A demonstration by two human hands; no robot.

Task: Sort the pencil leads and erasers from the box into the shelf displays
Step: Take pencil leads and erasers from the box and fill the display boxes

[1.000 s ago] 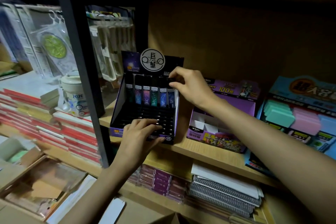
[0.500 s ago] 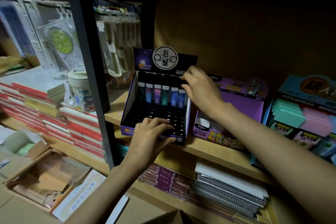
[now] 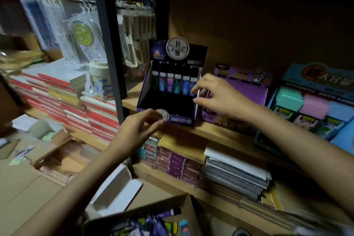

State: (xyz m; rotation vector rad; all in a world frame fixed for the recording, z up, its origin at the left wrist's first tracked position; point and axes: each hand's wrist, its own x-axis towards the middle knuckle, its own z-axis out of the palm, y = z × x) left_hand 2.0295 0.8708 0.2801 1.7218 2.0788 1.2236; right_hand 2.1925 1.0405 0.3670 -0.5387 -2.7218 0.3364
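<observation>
A dark purple display box (image 3: 147,92) stands on the wooden shelf (image 3: 216,130). A row of several pencil lead cases (image 3: 173,83) stands upright along its back; its front rows look dark. My left hand (image 3: 139,128) hovers just before the display's front edge, its fingers loosely curled around nothing I can see. Beside the display's right wall is my right hand (image 3: 216,96), fingers relaxed and holding nothing. At the bottom edge an open cardboard box (image 3: 145,209) holds several mixed colourful packets (image 3: 153,224).
A purple eraser display (image 3: 243,82) and a blue one with pastel erasers (image 3: 310,101) stand to the right. Notebooks (image 3: 235,174) fill the lower shelf. A black upright post (image 3: 109,44) borders the display's left. Red-edged stacks (image 3: 67,99) and open cartons (image 3: 57,151) lie left.
Both hands have drawn back from the lead display; the right left the back row, the left lifted off the front rows. The view tipped down, showing the cardboard box.
</observation>
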